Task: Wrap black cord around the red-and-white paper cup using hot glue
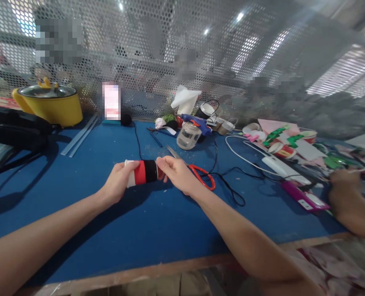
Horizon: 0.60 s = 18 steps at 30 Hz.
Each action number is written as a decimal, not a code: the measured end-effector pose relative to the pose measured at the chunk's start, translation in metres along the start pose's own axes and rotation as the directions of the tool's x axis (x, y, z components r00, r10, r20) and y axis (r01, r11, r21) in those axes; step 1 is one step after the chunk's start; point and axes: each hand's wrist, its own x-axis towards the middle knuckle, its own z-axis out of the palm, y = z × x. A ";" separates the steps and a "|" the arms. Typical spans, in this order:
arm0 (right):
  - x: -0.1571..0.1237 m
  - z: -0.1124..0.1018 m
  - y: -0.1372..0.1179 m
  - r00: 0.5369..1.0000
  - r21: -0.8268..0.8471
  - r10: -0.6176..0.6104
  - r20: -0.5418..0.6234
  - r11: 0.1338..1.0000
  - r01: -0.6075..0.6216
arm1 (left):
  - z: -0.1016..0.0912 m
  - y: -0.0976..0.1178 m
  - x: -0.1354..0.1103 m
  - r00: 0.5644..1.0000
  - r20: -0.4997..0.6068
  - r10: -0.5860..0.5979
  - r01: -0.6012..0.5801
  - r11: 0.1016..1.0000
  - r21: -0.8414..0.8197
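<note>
My left hand [118, 181] is closed around the white end of a paper cup [130, 179], which lies tilted sideways above the table. A red band [140, 172] and a black band [151, 171], seemingly wound yarn, circle the cup. My right hand [177, 172] grips the cup's other end at the rim, thumb on top and fingers curled beneath; its fingertips are partly hidden. Black yarn [136, 137] runs from behind the cup back to a dark ball of yarn [126, 120]. Orange-handled scissors [203, 177] lie under and beside my right wrist.
On the blue table [108, 238] stand a clear jar [188, 136], a blue glue gun [199, 123], a lit phone [111, 100] and a yellow pot [53, 107]. Cables and a white power strip [283, 169] lie right. Another person's hand [345, 189] is far right.
</note>
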 end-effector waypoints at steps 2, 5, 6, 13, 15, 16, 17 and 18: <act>0.003 -0.001 0.003 0.989 0.108 0.114 0.094 0.986 -0.124 | -0.002 -0.001 -0.002 0.992 0.093 0.083 -0.093 0.990 0.104; 0.005 -0.002 0.004 0.975 0.222 0.170 0.145 0.954 -0.200 | -0.004 0.000 -0.003 0.980 0.153 0.130 -0.156 0.972 0.178; 0.005 -0.002 0.004 0.981 0.225 0.146 0.125 0.959 -0.171 | -0.004 0.002 -0.002 0.983 0.151 0.107 -0.131 0.979 0.157; -0.001 -0.003 -0.003 0.986 -0.092 -0.082 0.145 0.991 0.096 | -0.004 0.010 0.006 0.983 0.107 -0.149 0.167 0.969 -0.183; 0.000 -0.006 -0.004 0.992 -0.178 -0.105 0.074 0.977 0.116 | -0.003 0.009 0.004 0.990 0.092 -0.112 0.124 0.982 -0.143; 0.000 -0.008 -0.004 0.992 -0.205 -0.126 0.007 0.971 0.125 | -0.002 0.008 0.002 0.991 0.098 -0.090 0.100 0.990 -0.104; 0.001 -0.010 -0.005 0.986 -0.222 -0.154 -0.065 0.966 0.136 | -0.002 0.007 0.000 0.991 0.113 -0.074 0.081 0.995 -0.058; 0.001 -0.011 -0.006 0.976 -0.228 -0.181 -0.122 0.962 0.150 | -0.001 0.005 -0.002 0.989 0.134 -0.067 0.069 0.998 -0.014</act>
